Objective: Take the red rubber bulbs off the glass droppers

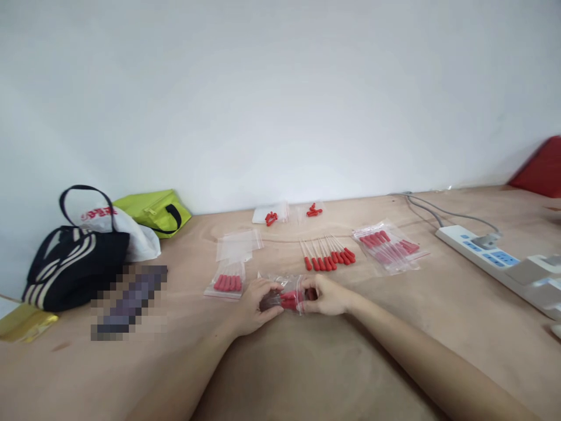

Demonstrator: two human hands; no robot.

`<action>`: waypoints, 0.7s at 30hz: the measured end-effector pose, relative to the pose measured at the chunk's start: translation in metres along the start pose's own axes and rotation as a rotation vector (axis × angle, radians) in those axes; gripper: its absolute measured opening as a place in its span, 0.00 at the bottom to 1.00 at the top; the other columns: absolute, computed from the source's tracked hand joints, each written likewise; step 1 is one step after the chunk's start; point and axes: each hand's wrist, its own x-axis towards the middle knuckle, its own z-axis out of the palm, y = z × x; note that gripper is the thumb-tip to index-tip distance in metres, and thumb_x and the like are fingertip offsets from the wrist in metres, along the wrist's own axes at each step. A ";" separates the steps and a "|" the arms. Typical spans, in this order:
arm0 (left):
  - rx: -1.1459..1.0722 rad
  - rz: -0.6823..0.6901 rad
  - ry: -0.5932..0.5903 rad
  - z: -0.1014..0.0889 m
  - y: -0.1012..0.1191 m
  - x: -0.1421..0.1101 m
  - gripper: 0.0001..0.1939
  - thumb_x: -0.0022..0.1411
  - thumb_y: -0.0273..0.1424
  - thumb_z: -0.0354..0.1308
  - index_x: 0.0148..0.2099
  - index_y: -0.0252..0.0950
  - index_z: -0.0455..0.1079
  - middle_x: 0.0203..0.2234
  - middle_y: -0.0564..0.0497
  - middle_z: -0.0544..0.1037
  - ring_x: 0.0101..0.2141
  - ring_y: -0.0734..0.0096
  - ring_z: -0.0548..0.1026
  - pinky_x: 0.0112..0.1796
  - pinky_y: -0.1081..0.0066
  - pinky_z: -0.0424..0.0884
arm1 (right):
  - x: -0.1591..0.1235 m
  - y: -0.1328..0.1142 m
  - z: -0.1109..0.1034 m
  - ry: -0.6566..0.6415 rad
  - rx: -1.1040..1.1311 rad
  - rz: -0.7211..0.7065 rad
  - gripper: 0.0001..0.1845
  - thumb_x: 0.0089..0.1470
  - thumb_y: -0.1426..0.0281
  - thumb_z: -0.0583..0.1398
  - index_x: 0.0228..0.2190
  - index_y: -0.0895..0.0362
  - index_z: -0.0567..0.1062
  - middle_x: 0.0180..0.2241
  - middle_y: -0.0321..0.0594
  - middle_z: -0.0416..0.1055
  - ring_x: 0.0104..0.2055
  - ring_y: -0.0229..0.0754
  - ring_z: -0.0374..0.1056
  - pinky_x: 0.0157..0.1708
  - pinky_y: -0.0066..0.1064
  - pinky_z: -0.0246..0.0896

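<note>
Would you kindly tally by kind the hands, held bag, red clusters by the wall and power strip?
Left hand and right hand: 2
Held clear bag: 1
Left red cluster and right red cluster: 2
Power strip: 1
Total: 6

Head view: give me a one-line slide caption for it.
Left hand and right hand hold a clear bag of red pieces, red-ended sticks lying beyond.

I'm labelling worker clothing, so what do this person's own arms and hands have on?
The left hand and right hand are bare, without gloves. Both forearms are uncovered, with no sleeve, watch or bracelet showing. Rings are too small to tell.
</note>
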 end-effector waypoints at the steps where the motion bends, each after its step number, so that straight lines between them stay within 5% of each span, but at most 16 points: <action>1: -0.006 0.001 -0.001 0.000 0.001 0.000 0.14 0.53 0.33 0.56 0.43 0.37 0.64 0.38 0.49 0.72 0.40 0.66 0.68 0.43 0.64 0.63 | 0.000 -0.001 0.000 0.005 -0.011 -0.001 0.10 0.42 0.68 0.61 0.30 0.60 0.73 0.24 0.33 0.64 0.23 0.30 0.55 0.22 0.21 0.49; 6: -0.053 0.022 -0.009 -0.002 0.001 0.002 0.11 0.56 0.34 0.52 0.42 0.38 0.66 0.37 0.49 0.72 0.40 0.67 0.69 0.42 0.66 0.64 | -0.002 -0.008 0.003 0.062 -0.079 -0.080 0.15 0.44 0.71 0.59 0.38 0.57 0.72 0.28 0.34 0.69 0.27 0.33 0.61 0.27 0.23 0.54; 10: -0.066 0.028 0.001 -0.002 0.001 0.002 0.11 0.56 0.34 0.52 0.42 0.37 0.66 0.37 0.49 0.73 0.40 0.67 0.69 0.42 0.65 0.64 | -0.004 -0.011 0.004 0.119 -0.135 -0.184 0.11 0.46 0.74 0.56 0.35 0.56 0.73 0.32 0.36 0.70 0.32 0.36 0.64 0.34 0.26 0.57; 21: 0.020 0.023 0.060 0.000 -0.004 0.004 0.09 0.58 0.33 0.50 0.40 0.39 0.68 0.33 0.50 0.74 0.38 0.68 0.69 0.44 0.63 0.62 | -0.006 0.001 0.001 0.275 -0.021 0.016 0.06 0.41 0.74 0.57 0.26 0.59 0.72 0.23 0.33 0.67 0.20 0.28 0.58 0.19 0.19 0.53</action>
